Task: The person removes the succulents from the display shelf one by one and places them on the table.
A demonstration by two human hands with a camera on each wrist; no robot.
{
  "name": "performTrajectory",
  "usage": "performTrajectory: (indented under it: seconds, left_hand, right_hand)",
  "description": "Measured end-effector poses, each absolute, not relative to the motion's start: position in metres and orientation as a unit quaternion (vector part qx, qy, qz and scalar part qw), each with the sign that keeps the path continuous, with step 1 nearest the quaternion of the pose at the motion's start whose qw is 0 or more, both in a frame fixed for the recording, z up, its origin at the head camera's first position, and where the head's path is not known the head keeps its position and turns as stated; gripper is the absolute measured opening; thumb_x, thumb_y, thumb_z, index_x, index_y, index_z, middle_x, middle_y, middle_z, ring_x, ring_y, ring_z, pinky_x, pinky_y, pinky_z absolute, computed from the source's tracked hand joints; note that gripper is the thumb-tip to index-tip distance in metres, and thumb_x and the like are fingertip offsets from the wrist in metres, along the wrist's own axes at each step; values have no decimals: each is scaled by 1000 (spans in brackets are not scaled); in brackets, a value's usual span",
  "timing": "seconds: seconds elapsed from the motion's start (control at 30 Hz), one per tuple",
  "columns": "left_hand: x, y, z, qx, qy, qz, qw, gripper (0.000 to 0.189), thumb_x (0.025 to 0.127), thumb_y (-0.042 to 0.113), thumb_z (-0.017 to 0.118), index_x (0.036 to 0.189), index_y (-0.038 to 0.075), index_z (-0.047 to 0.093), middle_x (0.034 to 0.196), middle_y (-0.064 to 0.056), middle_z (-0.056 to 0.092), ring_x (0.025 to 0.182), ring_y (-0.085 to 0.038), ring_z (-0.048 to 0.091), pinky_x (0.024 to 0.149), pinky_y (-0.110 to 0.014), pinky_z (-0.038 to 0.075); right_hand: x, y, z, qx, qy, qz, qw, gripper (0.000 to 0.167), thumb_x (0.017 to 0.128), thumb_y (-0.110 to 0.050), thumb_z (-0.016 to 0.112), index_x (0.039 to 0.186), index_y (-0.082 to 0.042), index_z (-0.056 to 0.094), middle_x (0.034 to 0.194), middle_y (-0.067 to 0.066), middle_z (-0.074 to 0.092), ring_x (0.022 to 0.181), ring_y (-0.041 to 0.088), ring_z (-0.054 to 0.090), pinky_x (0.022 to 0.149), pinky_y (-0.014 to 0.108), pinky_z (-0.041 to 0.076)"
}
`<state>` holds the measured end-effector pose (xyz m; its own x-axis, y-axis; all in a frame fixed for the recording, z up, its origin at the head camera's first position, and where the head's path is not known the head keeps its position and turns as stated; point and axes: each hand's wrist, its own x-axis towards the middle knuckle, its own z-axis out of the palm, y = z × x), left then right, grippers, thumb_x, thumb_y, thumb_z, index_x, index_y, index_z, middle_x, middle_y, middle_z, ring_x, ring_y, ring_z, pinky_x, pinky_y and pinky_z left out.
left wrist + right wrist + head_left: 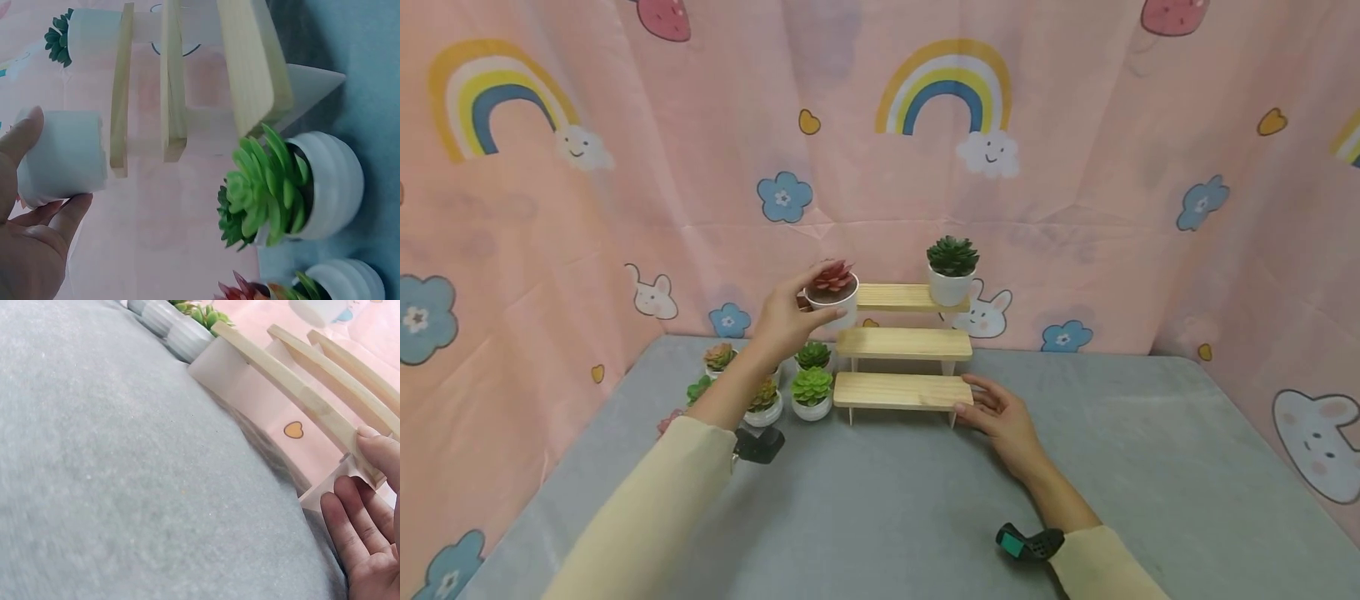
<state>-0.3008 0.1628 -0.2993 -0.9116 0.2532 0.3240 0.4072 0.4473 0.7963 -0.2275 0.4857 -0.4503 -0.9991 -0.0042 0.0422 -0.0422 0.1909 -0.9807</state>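
Note:
Up at the left end of the stand's top step, my left hand [784,321] grips a white pot [65,153] holding a red succulent [833,278]. In the left wrist view the thumb and fingers lie on opposite sides of the pot, which hangs just off the step's end. The three-step wooden display stand [902,390] has pale, translucent supports. My right hand [1006,423] holds the right end of its lowest step, with the thumb [372,435] at the board's edge and the fingers below, beside the support. A dark green succulent [952,268] in a white pot stands on the top step's right end.
Left of the stand, several potted succulents cluster on the grey table [880,508], a bright green one [812,390] nearest the lowest step. Partly behind my left forearm are an orange-tinted one [763,402] and others. A pink printed curtain [1075,208] hangs behind.

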Motion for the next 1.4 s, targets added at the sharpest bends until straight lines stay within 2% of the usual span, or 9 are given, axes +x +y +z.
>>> performTrajectory:
  seconds: [0.17, 0.33, 0.57, 0.7, 0.83, 1.07, 1.23, 1.33, 1.4]
  left_hand:
    - [-287, 150, -302, -193, -842, -499, 72, 66, 91, 15, 76, 150, 27, 49, 155, 0, 50, 123, -24, 54, 86, -37, 46]
    - [-274, 135, -308, -196, -836, -510, 63, 68, 90, 14, 77, 151, 26, 48, 157, 1, 48, 134, -22, 52, 93, -37, 50]
    - [-257, 116, -319, -162, -849, -498, 63, 70, 90, 15, 78, 152, 25, 47, 161, 0, 42, 136, -27, 55, 91, -24, 54]
    - [-246, 104, -328, -146, -854, -497, 60, 71, 90, 15, 77, 153, 24, 47, 161, -6, 42, 131, -32, 59, 85, -18, 56]
    - [-234, 91, -338, -140, -848, -508, 54, 70, 90, 12, 77, 153, 22, 47, 160, -11, 41, 131, -34, 58, 86, -11, 53]
    - [-215, 71, -354, -128, -848, -510, 59, 71, 88, 13, 79, 152, 21, 48, 157, -14, 43, 136, -34, 53, 88, -5, 48]
    - [-206, 61, -367, -126, -858, -494, 56, 71, 86, 15, 81, 150, 20, 50, 156, -14, 46, 138, -33, 52, 96, -9, 48]
    - [-201, 57, -376, -123, -857, -496, 56, 72, 85, 14, 82, 150, 17, 51, 157, -14, 45, 139, -34, 51, 96, -9, 48]
    - [-197, 55, -381, -121, -853, -503, 61, 73, 84, 12, 83, 149, 16, 51, 158, -14, 44, 139, -29, 51, 93, -6, 48]
  right_hand:
    - [-227, 486, -451, 13, -774, 633, 13, 62, 93, -22, 74, 148, -7, 48, 137, 28, 60, 97, -3, 69, 82, 18, 58]
    - [-227, 486, -450, 14, -774, 633, 13, 62, 94, -23, 74, 148, -7, 48, 138, 28, 59, 98, -3, 69, 82, 18, 59]
    - [-227, 487, -449, 9, -776, 630, 12, 63, 93, -24, 75, 148, -7, 48, 138, 28, 60, 98, -2, 69, 82, 19, 59]
    - [-226, 488, -449, 8, -775, 631, 15, 62, 93, -23, 74, 147, -7, 49, 137, 28, 60, 97, -2, 69, 82, 19, 59]
    - [-226, 486, -449, 12, -771, 636, 17, 61, 93, -20, 74, 147, -6, 49, 136, 29, 60, 95, -2, 70, 81, 20, 60]
    - [-228, 485, -450, 16, -769, 639, 19, 60, 93, -18, 74, 147, -6, 49, 134, 29, 61, 94, 0, 71, 81, 22, 60]
    - [-227, 485, -448, 12, -769, 639, 19, 60, 93, -17, 74, 147, -6, 49, 135, 29, 61, 94, 0, 71, 81, 22, 60]
    - [-227, 484, -447, 10, -771, 637, 17, 60, 93, -18, 74, 147, -6, 49, 135, 29, 61, 94, -1, 71, 81, 22, 60]
    - [-226, 484, -447, 9, -771, 637, 16, 60, 93, -18, 74, 147, -6, 49, 135, 28, 61, 95, 0, 71, 82, 22, 61]
